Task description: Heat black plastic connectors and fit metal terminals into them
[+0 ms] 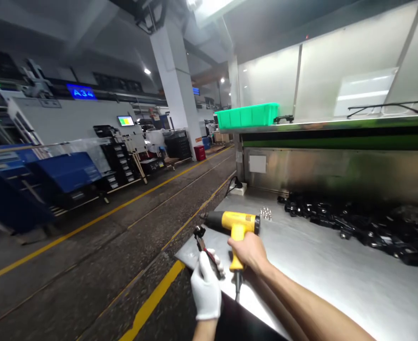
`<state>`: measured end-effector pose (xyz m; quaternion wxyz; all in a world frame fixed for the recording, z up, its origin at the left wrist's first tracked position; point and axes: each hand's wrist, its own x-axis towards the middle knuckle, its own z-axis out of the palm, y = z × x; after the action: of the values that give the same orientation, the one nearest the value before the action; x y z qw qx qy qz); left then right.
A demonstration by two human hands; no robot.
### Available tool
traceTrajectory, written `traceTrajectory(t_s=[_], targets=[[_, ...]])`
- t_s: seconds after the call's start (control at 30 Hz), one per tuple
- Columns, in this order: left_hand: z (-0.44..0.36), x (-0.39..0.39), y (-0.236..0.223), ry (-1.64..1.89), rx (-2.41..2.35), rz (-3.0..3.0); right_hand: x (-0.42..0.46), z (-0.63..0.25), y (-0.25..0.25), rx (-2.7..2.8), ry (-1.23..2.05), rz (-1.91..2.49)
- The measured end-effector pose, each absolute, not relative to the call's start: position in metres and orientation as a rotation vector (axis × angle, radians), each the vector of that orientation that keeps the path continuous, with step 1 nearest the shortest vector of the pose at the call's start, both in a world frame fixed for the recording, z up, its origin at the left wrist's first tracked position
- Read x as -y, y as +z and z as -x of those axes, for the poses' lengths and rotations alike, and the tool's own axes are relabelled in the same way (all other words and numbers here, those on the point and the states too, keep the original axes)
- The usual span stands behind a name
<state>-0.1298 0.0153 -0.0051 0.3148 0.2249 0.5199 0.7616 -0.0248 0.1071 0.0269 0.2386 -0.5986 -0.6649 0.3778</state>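
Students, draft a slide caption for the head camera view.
Bare right hand grips a yellow heat gun above a steel bench; white-gloved left hand holds a small black-headed tool.

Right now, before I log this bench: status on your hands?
Right hand bare, on yellow heat gun. Gloved left hand on red-handled pliers. Black parts heaped right on steel bench, apart from hands.

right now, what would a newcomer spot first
The yellow heat gun in the bare right hand stands out first, over the steel bench. Beside it, the white-gloved left hand holds a small red-handled tool. A heap of black parts lies at the bench's back, a green crate on the shelf above.
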Motion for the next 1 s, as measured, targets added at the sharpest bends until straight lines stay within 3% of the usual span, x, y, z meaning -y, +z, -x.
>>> traceTrajectory(t_s=[0.3,0.5,0.63,1.0], targets=[[0.098,0.018,-0.007,1.787,-1.313,-0.893,-0.034,-0.125,0.05,1.487,1.291,1.171],[0.048,0.014,-0.005,1.614,-1.577,-1.501,0.011,-0.258,0.047,0.894,1.563,1.137],[0.026,0.005,-0.008,1.492,-1.72,-1.753,0.013,-0.325,0.023,0.939,1.661,1.197],[0.018,-0.002,-0.018,1.309,-1.94,-1.878,0.014,-0.345,-0.015,0.592,1.856,1.282]])
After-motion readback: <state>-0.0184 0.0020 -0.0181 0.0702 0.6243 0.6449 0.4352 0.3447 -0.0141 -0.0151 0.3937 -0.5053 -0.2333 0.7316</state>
